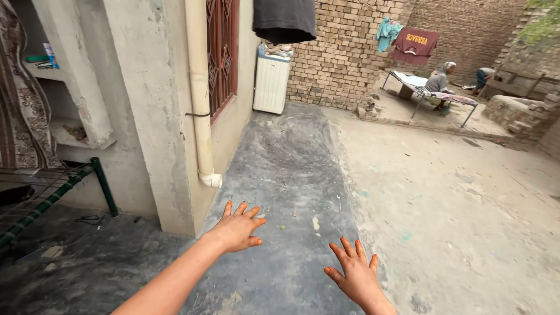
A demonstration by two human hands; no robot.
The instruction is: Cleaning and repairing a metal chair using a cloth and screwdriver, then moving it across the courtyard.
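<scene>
Head view. I had both hands out in front of me over the concrete floor (291, 175) of a walled yard. My left hand (238, 228) was spread flat, palm down, fingers fanned and pointing ahead and slightly right; it held nothing. My right hand (354, 272) was likewise wide open and empty, its fingers pointing ahead and slightly left. Neither hand touched anything. The left forearm ran along a diagonal from the lower left of the frame up to the wrist, so its long axis lay roughly toward the yard's far corner.

Progress, as I judged it: nothing was picked up, moved or in contact, so no handling was begun; everything remained to be done.

Nearest the left hand stood the wall corner (157, 128) with a cream drainpipe (200, 93) ending just above the floor. Well ahead, a white washer (271, 84) stood against the brick wall (344, 52). A dark cloth (284, 20) hung at the top of the frame. At far left, a green cot frame (70, 184) was partly in view. In the far right corner, a person (438, 80) sat on a cot (431, 93), well apart from me.
</scene>
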